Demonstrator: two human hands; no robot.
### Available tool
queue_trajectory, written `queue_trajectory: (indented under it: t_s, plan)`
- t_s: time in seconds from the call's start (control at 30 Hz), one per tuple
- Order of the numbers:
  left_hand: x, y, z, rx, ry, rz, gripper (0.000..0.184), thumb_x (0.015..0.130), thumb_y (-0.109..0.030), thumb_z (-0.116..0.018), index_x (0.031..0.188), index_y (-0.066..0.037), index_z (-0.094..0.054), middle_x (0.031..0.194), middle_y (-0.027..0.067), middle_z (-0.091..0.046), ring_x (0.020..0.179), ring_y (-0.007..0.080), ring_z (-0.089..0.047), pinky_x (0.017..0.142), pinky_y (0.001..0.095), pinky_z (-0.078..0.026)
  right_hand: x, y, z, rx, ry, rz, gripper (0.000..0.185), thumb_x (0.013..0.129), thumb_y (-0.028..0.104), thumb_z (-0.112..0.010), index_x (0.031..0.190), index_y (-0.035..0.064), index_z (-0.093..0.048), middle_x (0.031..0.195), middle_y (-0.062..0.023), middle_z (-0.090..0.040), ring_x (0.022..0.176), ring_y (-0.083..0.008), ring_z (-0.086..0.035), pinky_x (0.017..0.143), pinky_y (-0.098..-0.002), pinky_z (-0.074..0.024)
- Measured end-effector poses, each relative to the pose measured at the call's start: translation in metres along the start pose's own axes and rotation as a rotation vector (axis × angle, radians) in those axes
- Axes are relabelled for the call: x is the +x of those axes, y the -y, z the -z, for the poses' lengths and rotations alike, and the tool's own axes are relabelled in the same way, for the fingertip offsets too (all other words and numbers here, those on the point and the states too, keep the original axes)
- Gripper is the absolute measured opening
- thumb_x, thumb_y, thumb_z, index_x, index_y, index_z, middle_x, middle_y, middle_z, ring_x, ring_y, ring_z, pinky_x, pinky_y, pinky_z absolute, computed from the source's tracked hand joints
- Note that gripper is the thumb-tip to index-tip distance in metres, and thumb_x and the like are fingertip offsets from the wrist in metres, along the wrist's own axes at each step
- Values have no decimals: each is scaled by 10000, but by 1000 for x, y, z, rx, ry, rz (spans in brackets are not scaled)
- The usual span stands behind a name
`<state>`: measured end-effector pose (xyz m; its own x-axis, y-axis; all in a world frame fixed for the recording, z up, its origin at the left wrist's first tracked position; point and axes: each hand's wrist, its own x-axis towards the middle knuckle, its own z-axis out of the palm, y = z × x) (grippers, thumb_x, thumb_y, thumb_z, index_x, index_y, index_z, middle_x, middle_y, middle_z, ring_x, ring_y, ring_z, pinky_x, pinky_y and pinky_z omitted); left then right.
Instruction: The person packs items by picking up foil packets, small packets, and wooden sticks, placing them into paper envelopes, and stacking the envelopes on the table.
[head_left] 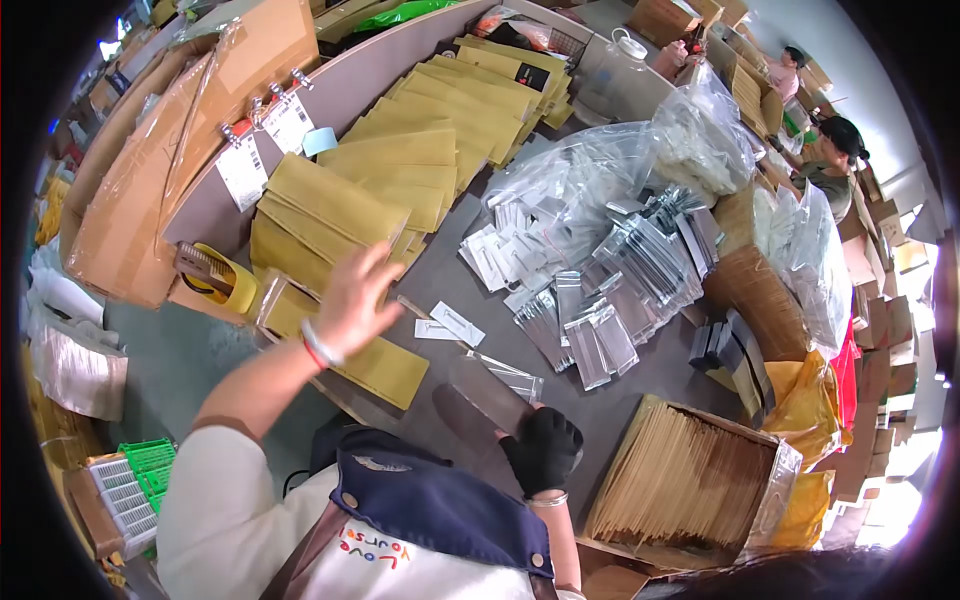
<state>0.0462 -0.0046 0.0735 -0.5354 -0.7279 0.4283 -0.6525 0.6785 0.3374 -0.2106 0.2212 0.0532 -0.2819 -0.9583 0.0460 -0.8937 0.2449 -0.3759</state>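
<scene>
My left hand (350, 300), bare and with a bracelet at the wrist, is open with its fingers spread. It hovers over the lower end of a spread of yellow-brown envelopes (335, 205). Below it, a single envelope (385, 372) lies by the table's near edge. My right hand (545, 453), in a black fingerless glove, grips one end of a flat, clear packet (487, 393). Beyond that packet are small white printed slips (458, 324) and thin clear-wrapped pieces (510, 376). Farther right lies a heap of clear-wrapped flat packets (640, 265).
An open carton (690, 480) packed with envelopes stands at the near right. Plastic bags (590, 170) and a large clear jug (610, 75) sit toward the back. A yellow holder (228, 285) hangs at the left edge. Two other people are at the far right.
</scene>
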Motion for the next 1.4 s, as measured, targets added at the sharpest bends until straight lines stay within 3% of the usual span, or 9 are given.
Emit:
queue_trajectory:
  t_s: [0.1, 0.27, 0.63, 0.77, 1.0, 1.2, 1.23, 1.3, 1.4]
  plan:
    - [-67, -35, -33, -52, 243, 143, 838, 591, -401, -847, 1280, -53, -522, 1322, 193, -448, 1269, 419, -364, 1064, 579, -268, -4, 7, 0, -45, 69, 1, 574, 634, 431, -798, 1065, 106, -603, 936, -87, -614, 889, -307, -584, 811, -427, -409]
    - [-96, -29, -61, -272, 274, 312, 925, 619, -433, -845, 1351, -19, -459, 1410, 203, -390, 1330, 414, -314, 1104, 556, -194, -8, 8, 4, -40, 91, 132, 597, 643, 430, -793, 1098, 99, -594, 956, -72, -616, 921, -287, -578, 854, -429, -370]
    - [-88, -30, -50, -285, 338, 238, 827, 644, -375, -838, 1305, -13, -497, 1380, 195, -427, 1302, 398, -351, 1086, 543, -228, 20, 58, -70, 83, 293, 206, 666, 689, 479, -744, 1208, 107, -554, 1100, -101, -577, 1073, -290, -525, 936, -476, -330]
    - [-49, -20, -76, -342, 267, 37, 605, 699, -222, -794, 1234, -51, -568, 1299, 156, -510, 1251, 366, -424, 1044, 504, -322, 24, 38, -54, 152, -74, 238, 666, 666, 406, -786, 1222, 108, -569, 1079, -121, -601, 1020, -321, -560, 919, -453, -386]
    - [11, -14, -111, -81, 337, -102, 127, 730, -158, -738, 821, -114, -661, 952, 59, -588, 908, 275, -552, 751, 430, -431, -65, -129, 19, 1, -426, -429, 396, 768, 199, -754, 1087, 12, -613, 1062, -170, -628, 1034, -330, -589, 953, -401, -438]
    - [-13, -74, -121, -415, 471, -84, 139, 752, -229, -718, 764, -116, -639, 843, 65, -610, 850, 281, -575, 735, 427, -440, -144, -216, 68, -372, -432, -993, 415, 835, 257, -649, 1126, -35, -602, 1127, -210, -631, 1077, -373, -588, 936, -434, -461]
    - [-20, -88, -124, -363, 516, -76, 156, 736, -237, -728, 794, -121, -642, 874, 64, -607, 884, 278, -570, 752, 428, -434, -145, -223, 68, -375, -434, -998, 415, 835, 257, -649, 1126, -35, -602, 1127, -210, -631, 1077, -373, -588, 936, -434, -461]
    - [-23, -102, -121, -209, 484, -125, 198, 708, -247, -748, 814, -124, -635, 873, 58, -596, 886, 277, -563, 740, 431, -426, -136, -231, 79, -438, 39, -1022, 405, 837, 283, -594, 1137, 12, -628, 1124, -214, -641, 1064, -386, -600, 892, -465, -481]
    - [-21, -107, -130, -107, 545, -157, 267, 676, -239, -777, 870, -138, -623, 899, 44, -579, 922, 260, -550, 745, 436, -411, -140, -230, 77, -414, -114, -812, 270, 811, 223, -568, 986, 23, -617, 1019, -221, -637, 979, -407, -601, 830, -484, -478]
